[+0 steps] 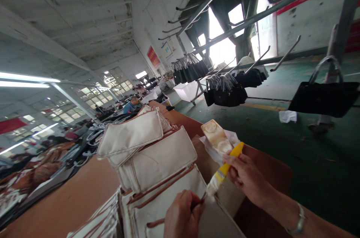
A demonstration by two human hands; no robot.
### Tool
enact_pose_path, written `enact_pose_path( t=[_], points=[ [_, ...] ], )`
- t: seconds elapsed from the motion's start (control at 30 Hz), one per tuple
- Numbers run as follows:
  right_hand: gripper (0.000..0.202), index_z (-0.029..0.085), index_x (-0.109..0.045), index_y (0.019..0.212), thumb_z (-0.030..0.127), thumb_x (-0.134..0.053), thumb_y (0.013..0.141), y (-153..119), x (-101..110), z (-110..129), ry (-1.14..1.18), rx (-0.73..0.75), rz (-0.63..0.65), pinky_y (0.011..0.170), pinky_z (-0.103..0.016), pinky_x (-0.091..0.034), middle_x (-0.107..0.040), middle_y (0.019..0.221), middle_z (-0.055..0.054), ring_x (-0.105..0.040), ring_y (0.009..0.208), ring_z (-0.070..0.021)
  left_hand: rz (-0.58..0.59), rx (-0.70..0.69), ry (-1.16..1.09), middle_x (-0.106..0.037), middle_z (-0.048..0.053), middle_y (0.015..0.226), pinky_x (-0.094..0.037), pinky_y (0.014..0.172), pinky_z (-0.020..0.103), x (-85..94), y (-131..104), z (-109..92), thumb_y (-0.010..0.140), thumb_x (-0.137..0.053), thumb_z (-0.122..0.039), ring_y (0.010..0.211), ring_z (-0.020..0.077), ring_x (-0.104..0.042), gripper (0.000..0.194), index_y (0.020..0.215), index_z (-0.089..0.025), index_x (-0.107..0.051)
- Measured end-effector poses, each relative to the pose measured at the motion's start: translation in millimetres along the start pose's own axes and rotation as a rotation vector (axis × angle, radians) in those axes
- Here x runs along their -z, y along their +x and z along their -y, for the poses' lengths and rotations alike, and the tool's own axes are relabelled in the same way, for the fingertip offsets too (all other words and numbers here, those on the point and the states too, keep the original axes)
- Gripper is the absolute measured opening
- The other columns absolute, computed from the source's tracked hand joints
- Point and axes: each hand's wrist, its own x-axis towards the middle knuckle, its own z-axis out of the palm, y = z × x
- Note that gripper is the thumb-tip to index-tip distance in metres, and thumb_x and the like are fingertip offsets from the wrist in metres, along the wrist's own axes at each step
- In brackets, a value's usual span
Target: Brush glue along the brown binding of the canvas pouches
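A paintbrush (228,163) with a yellow handle is gripped in my right hand (244,172), its pale bristles pointing down and left. The bristle tips meet the edge of a cream bag panel (215,215) with brown trim. My left hand (182,213) is closed in a pinch at that same edge, close to the bristles; what exactly lies between its fingers is partly hidden. Beyond my right hand, a tan glue tray (215,135) with a whitish coating rests on white sheeting. Stacks of cream panels (165,157) lie ahead and to the left.
A brown work table (87,187) runs away from me. Cords and brown pieces (47,166) heap up at left. On the right, a metal rack (253,17) with prongs carries black handbags (226,92). A seated person (131,105) is farther along the table.
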Motion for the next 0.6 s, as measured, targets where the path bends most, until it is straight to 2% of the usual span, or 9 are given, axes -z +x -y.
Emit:
enact_pose_path(
  t=[0.07,0.17,0.23,0.3,0.37,0.4,0.5,0.57,0.6],
  points=[
    [0.037,0.018,-0.047,0.062,0.038,-0.071,0.082,2,6,25,0.116,0.094,-0.047,0.039,-0.020,-0.025,-0.035,0.042,0.008,-0.027,0.038,-0.0063,0.051,-0.014,-0.104,-0.061,0.001,0.069,-0.038,0.062,0.024,31.3,2,-25,0.079,-0.061,-0.032,0.068,0.0158,-0.054,0.014,0.074,-0.019,-0.063],
    [0.035,0.018,-0.047,0.059,0.030,-0.070,0.084,7,18,67,0.284,0.165,-0.051,0.039,-0.020,-0.027,-0.036,0.044,0.007,-0.025,0.039,-0.0059,0.174,-0.069,-0.402,-0.058,-0.001,0.068,-0.036,0.057,0.021,85.2,2,-59,0.082,-0.062,-0.043,0.063,0.0114,-0.049,0.025,0.080,-0.017,-0.061],
    [0.030,0.018,-0.050,0.062,0.024,-0.068,0.085,8,27,92,0.404,0.182,-0.068,0.037,-0.019,-0.026,-0.035,0.046,0.007,-0.022,0.038,-0.0056,0.258,-0.113,-0.595,-0.058,-0.001,0.071,-0.035,0.054,0.019,117.8,0,-71,0.081,-0.064,-0.048,0.060,0.0095,-0.048,0.031,0.086,-0.018,-0.060],
    [0.026,0.018,-0.051,0.065,0.021,-0.067,0.085,6,37,111,0.492,0.188,-0.085,0.037,-0.019,-0.027,-0.034,0.048,0.008,-0.020,0.039,-0.0054,0.314,-0.202,-0.669,-0.059,0.001,0.073,-0.037,0.054,0.020,140.4,-3,-69,0.076,-0.070,-0.049,0.061,0.0098,-0.049,0.034,0.085,-0.018,-0.061],
    [0.022,0.018,-0.053,0.068,0.019,-0.065,0.087,4,49,122,0.523,0.200,-0.106,0.037,-0.019,-0.028,-0.033,0.049,0.008,-0.019,0.039,-0.0053,0.339,-0.249,-0.620,-0.060,0.004,0.071,-0.042,0.058,0.023,149.5,-6,-52,0.070,-0.074,-0.051,0.062,0.0126,-0.053,0.036,0.074,-0.017,-0.063],
    [0.021,0.018,-0.054,0.069,0.019,-0.065,0.087,3,55,124,0.520,0.203,-0.114,0.037,-0.018,-0.028,-0.032,0.050,0.008,-0.019,0.039,-0.0053,0.349,-0.228,-0.577,-0.062,0.005,0.069,-0.044,0.061,0.026,149.3,-8,-39,0.068,-0.074,-0.053,0.063,0.0146,-0.056,0.038,0.069,-0.017,-0.064],
    [0.020,0.019,-0.054,0.069,0.020,-0.066,0.085,0,67,119,0.457,0.177,-0.154,0.036,-0.019,-0.027,-0.031,0.051,0.007,-0.018,0.040,-0.0057,0.364,-0.031,-0.423,-0.067,0.006,0.069,-0.047,0.064,0.030,136.3,-17,16,0.066,-0.071,-0.058,0.066,0.0192,-0.061,0.039,0.066,-0.019,-0.069],
    [0.021,0.018,-0.054,0.067,0.022,-0.068,0.083,-1,71,106,0.410,0.124,-0.174,0.036,-0.019,-0.027,-0.030,0.051,0.007,-0.018,0.040,-0.0057,0.252,0.075,-0.262,-0.068,0.003,0.069,-0.047,0.064,0.030,123.4,-25,56,0.067,-0.070,-0.053,0.068,0.0199,-0.061,0.031,0.065,-0.022,-0.070],
    [0.022,0.018,-0.054,0.066,0.022,-0.069,0.081,-1,72,98,0.400,0.091,-0.181,0.036,-0.019,-0.027,-0.031,0.051,0.007,-0.019,0.040,-0.0056,0.121,0.119,-0.166,-0.068,0.001,0.066,-0.047,0.063,0.030,116.3,-28,74,0.069,-0.067,-0.051,0.067,0.0196,-0.061,0.028,0.062,-0.024,-0.069]
  ],
)
